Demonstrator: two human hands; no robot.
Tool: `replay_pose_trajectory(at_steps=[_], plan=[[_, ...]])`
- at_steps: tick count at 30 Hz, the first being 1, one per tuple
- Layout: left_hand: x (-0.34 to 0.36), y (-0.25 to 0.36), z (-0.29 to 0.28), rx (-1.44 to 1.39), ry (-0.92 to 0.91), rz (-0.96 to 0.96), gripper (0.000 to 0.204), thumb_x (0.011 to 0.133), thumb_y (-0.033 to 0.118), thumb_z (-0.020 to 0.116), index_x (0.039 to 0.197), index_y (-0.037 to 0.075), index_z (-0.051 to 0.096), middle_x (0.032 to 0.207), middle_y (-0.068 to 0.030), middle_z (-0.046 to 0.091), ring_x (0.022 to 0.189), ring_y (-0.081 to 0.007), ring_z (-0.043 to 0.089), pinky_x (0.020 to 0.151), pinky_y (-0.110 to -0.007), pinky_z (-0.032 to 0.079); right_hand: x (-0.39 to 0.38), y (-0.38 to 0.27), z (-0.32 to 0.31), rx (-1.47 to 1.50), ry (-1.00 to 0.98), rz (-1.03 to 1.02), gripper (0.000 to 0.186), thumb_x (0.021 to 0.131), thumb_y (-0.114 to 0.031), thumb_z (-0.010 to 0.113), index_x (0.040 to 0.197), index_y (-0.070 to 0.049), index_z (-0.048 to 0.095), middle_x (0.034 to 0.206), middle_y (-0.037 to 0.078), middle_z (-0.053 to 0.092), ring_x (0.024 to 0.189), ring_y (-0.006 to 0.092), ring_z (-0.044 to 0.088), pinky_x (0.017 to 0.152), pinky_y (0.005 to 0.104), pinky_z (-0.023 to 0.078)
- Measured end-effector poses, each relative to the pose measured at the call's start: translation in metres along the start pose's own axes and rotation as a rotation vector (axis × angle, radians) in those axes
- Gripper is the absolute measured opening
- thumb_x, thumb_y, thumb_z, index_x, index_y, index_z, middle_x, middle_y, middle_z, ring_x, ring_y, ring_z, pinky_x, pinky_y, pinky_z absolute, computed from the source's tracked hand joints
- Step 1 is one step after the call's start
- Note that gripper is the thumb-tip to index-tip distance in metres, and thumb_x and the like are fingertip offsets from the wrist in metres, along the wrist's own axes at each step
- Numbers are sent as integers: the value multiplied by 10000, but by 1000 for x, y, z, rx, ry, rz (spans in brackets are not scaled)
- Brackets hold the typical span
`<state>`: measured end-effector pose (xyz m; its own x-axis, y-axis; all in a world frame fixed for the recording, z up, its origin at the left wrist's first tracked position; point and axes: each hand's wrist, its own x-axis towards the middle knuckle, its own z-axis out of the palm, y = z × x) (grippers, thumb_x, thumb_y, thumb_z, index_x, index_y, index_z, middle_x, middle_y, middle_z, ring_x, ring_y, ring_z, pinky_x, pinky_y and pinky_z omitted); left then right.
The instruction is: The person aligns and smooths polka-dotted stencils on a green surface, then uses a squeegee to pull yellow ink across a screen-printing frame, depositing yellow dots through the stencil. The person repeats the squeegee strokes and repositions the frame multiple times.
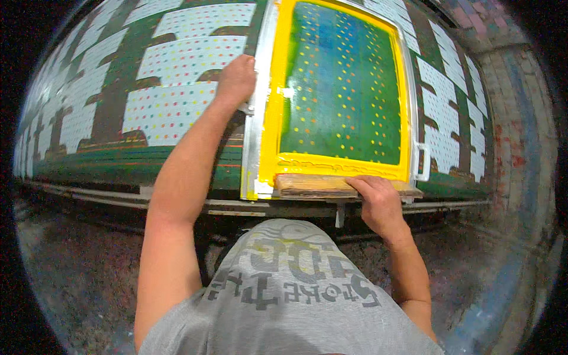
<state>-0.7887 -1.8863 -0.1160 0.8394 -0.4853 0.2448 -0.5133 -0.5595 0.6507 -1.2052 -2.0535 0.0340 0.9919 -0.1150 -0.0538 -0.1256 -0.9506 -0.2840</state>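
A silk-screen printing frame [254, 142] with metal sides lies on the long table. Its green mesh window [343, 89] shows rows of small dots and is bordered by yellow ink [331, 164], thickest along the near side. My left hand [238, 80] is closed on the frame's left rail, its fingertips partly hidden. At the near end of the frame lies a wooden squeegee [313, 187], long and ink-stained. My right hand [380, 204] grips its right part from above, with the thumb side toward the left; the squeegee's blade is out of sight.
White cut pieces with coloured dots [171, 109] lie in rows on the dark green table on both sides of the frame. A pale handle [422, 161] juts from the frame's right side. A metal rail [236, 207] runs along the table's near edge. A stained wall [515, 136] stands right.
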Motion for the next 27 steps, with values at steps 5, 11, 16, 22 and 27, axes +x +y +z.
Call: replay_pose_trajectory(at_steps=[5,11,16,22,27], plan=[[-3,5,-8,-88,-38,-87,384,1132,282,504,1236,2,746,1201,-265,764,1160,-449,720,1032,-530,550,2,0,29,-84,186,-63,540,788,40,690,1307,-97,751,1271,140,755,1103,361,740,933,492,577],[-4,14,-16,-98,-49,-112,395,1141,272,506,1317,8,742,1250,-240,775,1175,-398,733,1055,-478,546,67,43,28,-123,266,-119,484,799,22,694,1264,-99,751,1203,144,756,1095,359,734,925,492,572],[-6,20,-23,-96,-100,-151,391,1149,263,503,1336,0,723,1257,-220,774,1171,-352,733,1057,-445,539,164,103,15,-177,323,-187,414,817,7,702,1205,-118,771,1090,161,762,1021,382,745,889,508,590],[-9,27,-26,-128,-99,-197,361,1151,231,517,1343,3,722,1221,-195,781,1129,-287,731,1027,-400,542,304,173,-11,-182,246,-129,405,824,-45,719,1194,-197,784,1067,166,779,1003,402,769,877,544,620],[-11,32,-28,-118,-77,-180,357,1153,219,515,1364,19,723,1073,-114,763,958,-192,674,928,-360,542,409,233,-20,-227,280,-142,427,863,-90,698,1264,-215,775,1163,155,792,1072,401,768,916,554,620]])
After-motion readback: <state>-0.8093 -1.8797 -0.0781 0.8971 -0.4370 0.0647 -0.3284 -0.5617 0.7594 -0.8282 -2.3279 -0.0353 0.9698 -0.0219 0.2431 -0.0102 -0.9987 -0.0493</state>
